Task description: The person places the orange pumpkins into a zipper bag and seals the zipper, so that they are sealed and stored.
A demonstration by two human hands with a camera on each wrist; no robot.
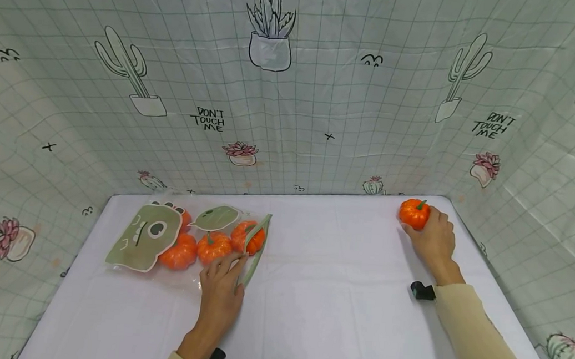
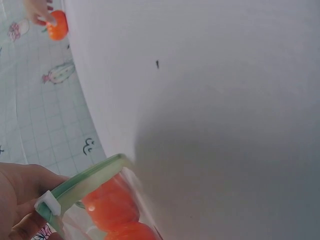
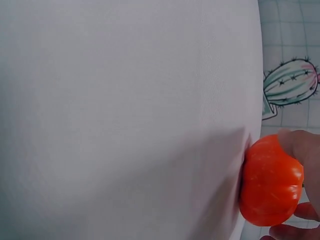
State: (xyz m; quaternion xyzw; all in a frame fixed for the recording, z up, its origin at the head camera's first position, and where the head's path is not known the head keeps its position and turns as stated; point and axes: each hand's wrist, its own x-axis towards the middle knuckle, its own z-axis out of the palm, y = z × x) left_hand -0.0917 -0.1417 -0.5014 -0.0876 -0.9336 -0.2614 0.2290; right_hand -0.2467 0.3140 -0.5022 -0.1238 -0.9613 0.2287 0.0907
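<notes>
A clear zip bag [image 1: 135, 246] printed with a green cartoon face lies at the left of the table, with several small orange pumpkins [image 1: 180, 252] inside. My left hand [image 1: 222, 292] pinches the bag's edge by its green zip strip [image 2: 90, 176]; a white slider [image 2: 49, 203] sits beside the fingers in the left wrist view. At the table's far right corner, my right hand [image 1: 434, 240] grips another small orange pumpkin [image 1: 412, 213] with a green stem. In the right wrist view the thumb lies over this pumpkin [image 3: 270, 182], and some fingertips show below it.
A white cloth covers the table [image 1: 329, 293]. Behind and at both sides hangs a gridded curtain [image 1: 313, 92] with cactus drawings, close to the table's back edge. Black wrist devices [image 1: 422, 291] show by both sleeves.
</notes>
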